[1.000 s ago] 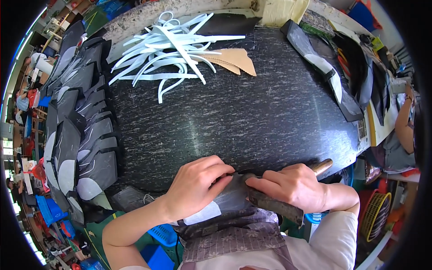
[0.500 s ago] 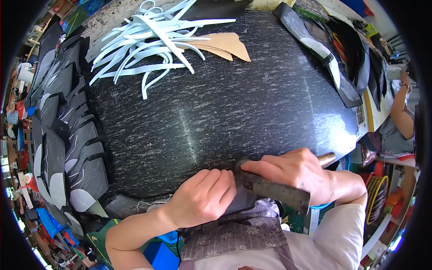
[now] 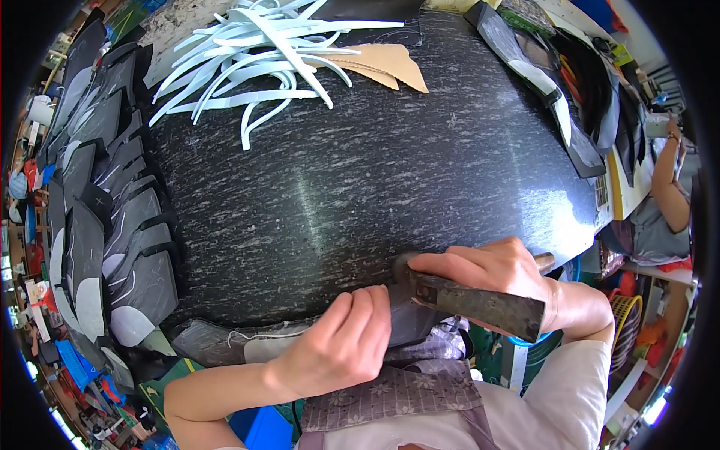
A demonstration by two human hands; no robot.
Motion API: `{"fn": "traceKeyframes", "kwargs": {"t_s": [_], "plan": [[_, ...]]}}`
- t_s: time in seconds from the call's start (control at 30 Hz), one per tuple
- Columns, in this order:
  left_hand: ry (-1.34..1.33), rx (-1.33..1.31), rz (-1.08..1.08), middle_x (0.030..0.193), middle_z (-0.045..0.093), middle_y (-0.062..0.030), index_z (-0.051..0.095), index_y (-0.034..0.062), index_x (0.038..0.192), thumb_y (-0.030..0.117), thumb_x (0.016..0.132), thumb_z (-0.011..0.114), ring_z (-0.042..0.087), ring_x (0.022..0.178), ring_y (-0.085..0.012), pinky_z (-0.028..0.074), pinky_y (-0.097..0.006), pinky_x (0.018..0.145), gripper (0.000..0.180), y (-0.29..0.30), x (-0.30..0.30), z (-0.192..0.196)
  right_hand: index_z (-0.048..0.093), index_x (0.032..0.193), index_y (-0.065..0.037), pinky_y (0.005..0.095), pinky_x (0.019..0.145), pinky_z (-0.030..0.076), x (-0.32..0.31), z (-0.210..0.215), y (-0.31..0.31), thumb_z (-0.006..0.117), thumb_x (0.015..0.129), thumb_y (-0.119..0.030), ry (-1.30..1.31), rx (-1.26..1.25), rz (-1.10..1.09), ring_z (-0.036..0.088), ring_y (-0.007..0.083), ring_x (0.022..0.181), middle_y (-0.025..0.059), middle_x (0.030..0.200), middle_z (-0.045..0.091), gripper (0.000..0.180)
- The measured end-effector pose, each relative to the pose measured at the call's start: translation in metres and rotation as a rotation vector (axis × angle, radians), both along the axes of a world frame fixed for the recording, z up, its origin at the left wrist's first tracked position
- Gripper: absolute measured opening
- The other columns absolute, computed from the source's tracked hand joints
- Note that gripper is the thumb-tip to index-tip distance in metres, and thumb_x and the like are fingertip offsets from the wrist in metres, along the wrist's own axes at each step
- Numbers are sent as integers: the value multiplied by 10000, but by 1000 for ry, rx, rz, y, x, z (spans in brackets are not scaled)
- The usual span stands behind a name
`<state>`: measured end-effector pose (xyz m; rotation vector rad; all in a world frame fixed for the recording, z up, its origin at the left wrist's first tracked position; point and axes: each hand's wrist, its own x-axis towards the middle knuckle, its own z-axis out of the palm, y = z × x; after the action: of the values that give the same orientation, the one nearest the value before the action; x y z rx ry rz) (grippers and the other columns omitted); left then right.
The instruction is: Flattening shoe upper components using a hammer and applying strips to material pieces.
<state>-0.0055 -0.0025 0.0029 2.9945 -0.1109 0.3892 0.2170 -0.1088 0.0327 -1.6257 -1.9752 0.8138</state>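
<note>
My right hand (image 3: pixel 501 271) grips a hammer (image 3: pixel 487 306) with a dark, worn metal head and a wooden handle. Its round face rests on or just above the near edge of the black speckled table (image 3: pixel 360 187). Right under it lies a dark grey flat piece (image 3: pixel 214 342) with a light patch and a loose pale thread, stretched along that edge. Curled over this piece, my left hand (image 3: pixel 341 337) pinches its rim just left of the hammer face. The fingertips of the left hand are partly hidden.
Pale blue strips (image 3: pixel 247 45) lie tangled at the far left, beside tan zigzag-edged pieces (image 3: pixel 397 64). Overlapping dark grey pieces (image 3: pixel 139 270) line the left side. More dark pieces (image 3: pixel 525 71) lie far right. A person's arm (image 3: pixel 664 180) shows at the right.
My left hand has shifted slightly down and left, uncovering more of the dark grey piece. The hammer head has swung a little right at its near end, its face staying by the edge.
</note>
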Motion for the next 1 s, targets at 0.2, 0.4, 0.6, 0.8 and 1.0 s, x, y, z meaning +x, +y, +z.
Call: {"fn": "traceKeyframes", "kwargs": {"t_s": [0.2, 0.4, 0.6, 0.8, 1.0], "plan": [[-16, -495, 124, 904, 645, -109, 714, -10, 960, 105, 698, 738, 621, 762, -253, 529, -386, 758, 287, 27, -10, -5, 568, 1220, -25, 340, 480, 506, -9, -5, -1, 625, 831, -181, -149, 119, 40, 649, 218, 587, 46, 755, 566, 423], [-36, -217, 69, 947, 648, -99, 715, 7, 934, 83, 682, 715, 625, 787, -243, 513, -427, 811, 264, 7, -16, -3, 571, 1228, -35, 331, 480, 509, -19, -5, 6, 616, 823, -162, -179, 150, 104, 648, 210, 586, 36, 741, 553, 427], [-47, -564, 126, 856, 648, -66, 728, 36, 915, 79, 709, 770, 623, 738, -228, 501, -373, 726, 215, 30, -29, -10, 573, 1184, -32, 339, 467, 508, -15, -3, 12, 607, 824, -147, -178, 169, 117, 645, 203, 579, 35, 725, 542, 380], [-24, -390, 76, 858, 571, -75, 675, -22, 951, 40, 750, 676, 584, 751, -216, 494, -313, 636, 210, 18, -27, -8, 592, 1055, -59, 332, 452, 505, -16, -5, 17, 652, 830, -161, -108, 179, 175, 647, 200, 559, 32, 694, 563, 254], [-149, -580, 252, 876, 629, -113, 698, -22, 941, -1, 760, 746, 631, 760, -277, 524, -369, 652, 188, 15, 18, -10, 625, 1170, -43, 353, 542, 532, 16, 9, 16, 699, 853, -217, -78, 146, -11, 695, 275, 663, 95, 830, 687, 369]]}}
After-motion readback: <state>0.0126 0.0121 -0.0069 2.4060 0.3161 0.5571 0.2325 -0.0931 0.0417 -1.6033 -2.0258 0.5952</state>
